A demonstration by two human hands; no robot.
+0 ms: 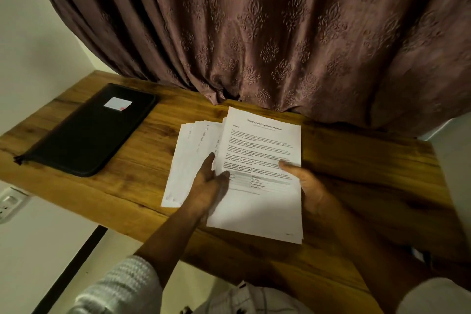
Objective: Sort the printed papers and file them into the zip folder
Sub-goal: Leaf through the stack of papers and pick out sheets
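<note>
A stack of printed papers (pixel 260 150) lies on the wooden table (pixel 356 173) in the middle of the view. Its top sheet carries a heading, paragraphs and a small form table. My left hand (pixel 207 186) grips the left edge of the top sheets, thumb on the print and fingers underneath. My right hand (pixel 304 183) holds the right edge, thumb lying on the page. Several more sheets (pixel 188 155) fan out to the left beneath. The black zip folder (pixel 91 130) lies flat and zipped at the table's left end, a white label on its cover.
A brown patterned curtain (pixel 254 33) hangs behind the table and touches its back edge. A wall socket (pixel 9 204) sits low on the left wall. Bare wood shows right of the papers and between the papers and the folder.
</note>
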